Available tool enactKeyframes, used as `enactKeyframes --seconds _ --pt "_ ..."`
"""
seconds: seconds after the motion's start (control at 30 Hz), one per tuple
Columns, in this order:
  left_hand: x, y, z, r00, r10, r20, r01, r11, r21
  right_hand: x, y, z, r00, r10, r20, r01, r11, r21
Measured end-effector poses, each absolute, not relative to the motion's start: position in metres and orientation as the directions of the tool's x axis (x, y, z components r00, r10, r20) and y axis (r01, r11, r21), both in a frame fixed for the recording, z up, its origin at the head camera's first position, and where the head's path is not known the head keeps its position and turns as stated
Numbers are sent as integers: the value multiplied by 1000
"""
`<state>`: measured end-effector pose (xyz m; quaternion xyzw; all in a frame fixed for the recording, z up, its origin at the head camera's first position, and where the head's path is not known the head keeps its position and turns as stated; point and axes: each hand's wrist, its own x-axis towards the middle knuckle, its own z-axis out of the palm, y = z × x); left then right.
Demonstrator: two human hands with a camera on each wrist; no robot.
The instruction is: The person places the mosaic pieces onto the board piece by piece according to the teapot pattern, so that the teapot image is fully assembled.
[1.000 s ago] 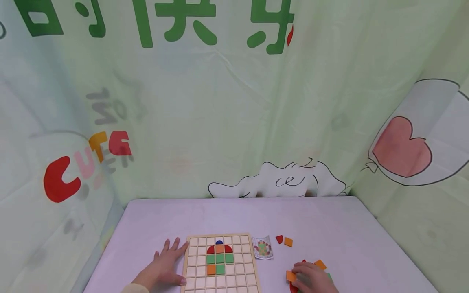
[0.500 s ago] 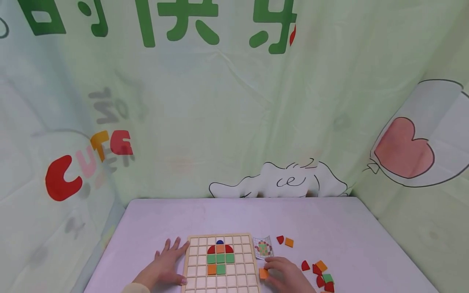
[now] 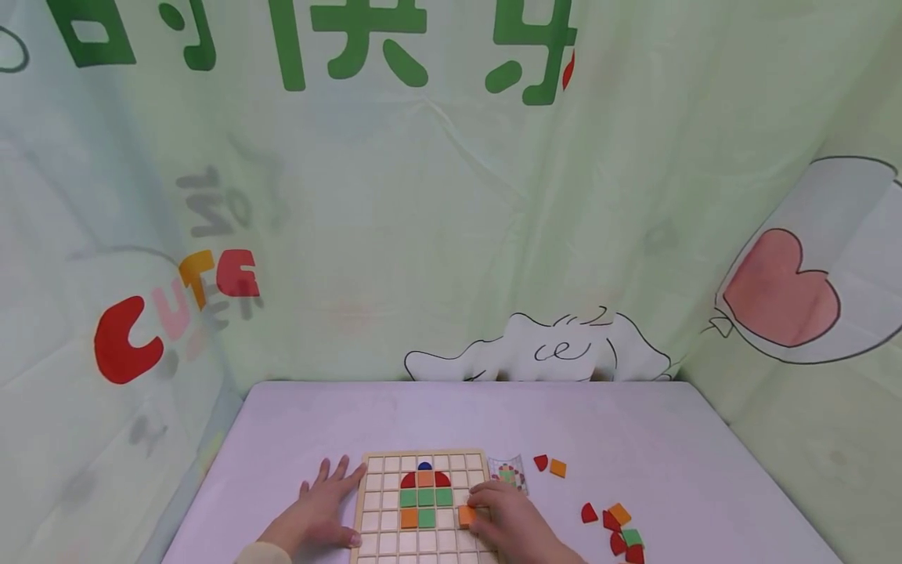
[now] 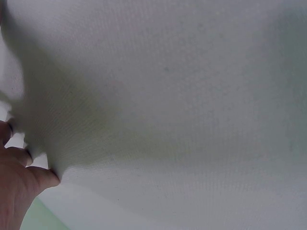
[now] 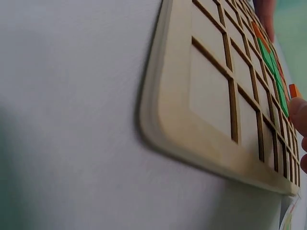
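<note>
A wooden grid board [image 3: 380,542] lies on the table with colored tiles set in its upper middle: a blue half-round, red quarter-rounds, green squares [image 3: 426,497] and orange squares. My right hand [image 3: 510,521] pinches an orange square tile [image 3: 466,516] over the board's right-hand columns. In the right wrist view that orange tile [image 5: 294,91] shows at the fingertips, and the board's frame [image 5: 175,96] fills the middle. My left hand [image 3: 320,505] rests spread along the board's left edge, fingertips and thumb at the frame. Part of the left hand [image 4: 24,182] shows in the left wrist view.
A small printed pattern card [image 3: 507,470] lies beside the board, partly covered by the right hand. Behind it are a red quarter-round [image 3: 540,463] and an orange square [image 3: 558,468]. Several loose red, green and orange tiles [image 3: 618,540] lie at the right.
The right hand has carried the orange square tile leftward from the loose tiles at the right to over the board. The left hand has stayed at the board's left edge.
</note>
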<state>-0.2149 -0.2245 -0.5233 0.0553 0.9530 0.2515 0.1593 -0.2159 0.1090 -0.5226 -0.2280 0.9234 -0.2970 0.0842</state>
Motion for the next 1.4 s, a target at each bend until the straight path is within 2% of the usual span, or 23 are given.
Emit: enactKeyframes --seconds 0.13,0.33,0.9,1.4 --pt "-217 -225 -526 -944 189 -272 31 867 497 -220 103 -527 -873 -486 -26 -369 696 -617" --pt "-219 -227 -530 -946 193 -262 40 868 495 -224 93 -529 -851 -525 22 -446 701 -557" --pt "-214 -224 -522 -946 192 -261 38 867 497 -229 81 -532 -850 -525 -43 -429 737 -522" --pt "-214 -225 -521 -945 192 -264 38 868 495 -228 78 -533 -839 -544 -27 -446 715 -538"
